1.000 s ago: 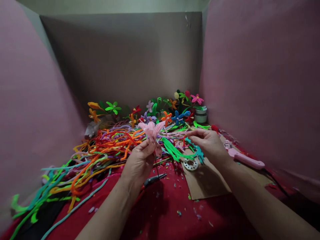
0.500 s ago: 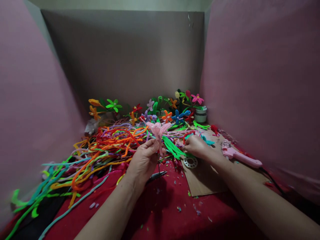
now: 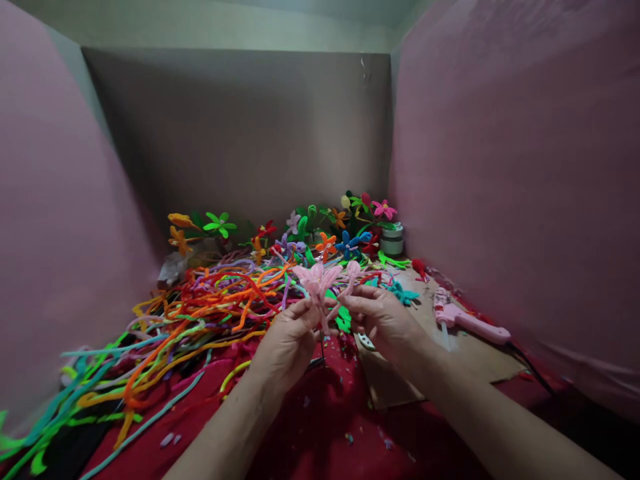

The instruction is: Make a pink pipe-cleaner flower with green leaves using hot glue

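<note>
The left hand [image 3: 287, 337] pinches the pink flower [image 3: 319, 279] by its base, above the red cloth [image 3: 310, 433]; the right hand [image 3: 383, 320] pinches a pink loop [image 3: 352, 272] just beside it. Both look light, soft and easily bent, so a low grip seems safest.

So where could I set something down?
Bare cardboard shows between the right forearm and the pink glue gun. The red cloth between right and left forearm has room too, though scraps dot it. Crowded: left, under fuzzy strips; back, with flowers.
</note>
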`<action>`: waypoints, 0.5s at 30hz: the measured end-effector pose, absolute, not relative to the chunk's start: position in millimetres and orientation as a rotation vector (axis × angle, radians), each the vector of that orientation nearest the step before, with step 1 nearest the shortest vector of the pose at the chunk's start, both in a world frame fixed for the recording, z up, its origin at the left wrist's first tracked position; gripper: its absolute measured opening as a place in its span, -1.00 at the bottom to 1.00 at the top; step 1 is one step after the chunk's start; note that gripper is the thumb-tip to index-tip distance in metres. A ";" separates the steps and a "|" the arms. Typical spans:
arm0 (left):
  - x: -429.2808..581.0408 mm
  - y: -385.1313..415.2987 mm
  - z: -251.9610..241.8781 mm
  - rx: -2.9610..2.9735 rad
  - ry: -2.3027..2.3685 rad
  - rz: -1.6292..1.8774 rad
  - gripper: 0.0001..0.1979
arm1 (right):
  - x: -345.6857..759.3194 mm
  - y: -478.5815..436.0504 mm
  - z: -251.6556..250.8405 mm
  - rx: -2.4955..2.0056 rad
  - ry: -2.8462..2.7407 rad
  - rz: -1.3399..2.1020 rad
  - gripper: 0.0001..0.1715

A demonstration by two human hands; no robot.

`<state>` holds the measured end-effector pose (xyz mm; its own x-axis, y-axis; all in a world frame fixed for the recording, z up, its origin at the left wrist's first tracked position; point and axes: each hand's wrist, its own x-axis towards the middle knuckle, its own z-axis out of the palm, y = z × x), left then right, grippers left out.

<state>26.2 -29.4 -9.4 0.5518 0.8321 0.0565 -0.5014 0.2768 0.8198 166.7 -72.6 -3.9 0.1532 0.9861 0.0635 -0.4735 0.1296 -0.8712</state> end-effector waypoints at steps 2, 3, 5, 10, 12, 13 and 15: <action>27.2 -30.0 -11.0 0.942 0.437 0.898 -0.79 | 159.7 -74.5 -6.1 -0.772 -0.765 1.285 -0.80; 27.3 -29.9 -11.3 0.957 0.443 0.892 -0.81 | 157.8 -75.2 -6.5 -0.738 -0.767 1.314 -0.81; 27.2 -29.4 -10.6 0.977 0.462 0.886 -0.83 | 157.0 -75.8 -5.4 -0.678 -0.764 1.361 -0.79; 26.3 -28.2 -6.5 0.947 0.507 0.901 -0.81 | 164.7 -72.4 0.3 -0.587 -0.730 1.373 -0.87; 26.3 -27.8 -6.7 0.926 0.489 0.923 -0.80 | 166.4 -69.9 -0.2 -0.589 -0.716 1.321 -0.85; 26.4 -27.6 -7.4 0.917 0.474 0.936 -0.81 | 166.4 -68.9 -1.1 -0.593 -0.707 1.292 -0.85; 27.5 -27.4 -10.0 0.896 0.445 0.972 -0.82 | 165.6 -67.3 -3.3 -0.591 -0.663 1.265 -0.88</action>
<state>27.5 -27.4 -10.0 0.5151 0.8554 0.0549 -0.5172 0.2591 0.8157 165.6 -67.3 -3.3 0.1679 0.9780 0.1237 -0.6581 0.2046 -0.7246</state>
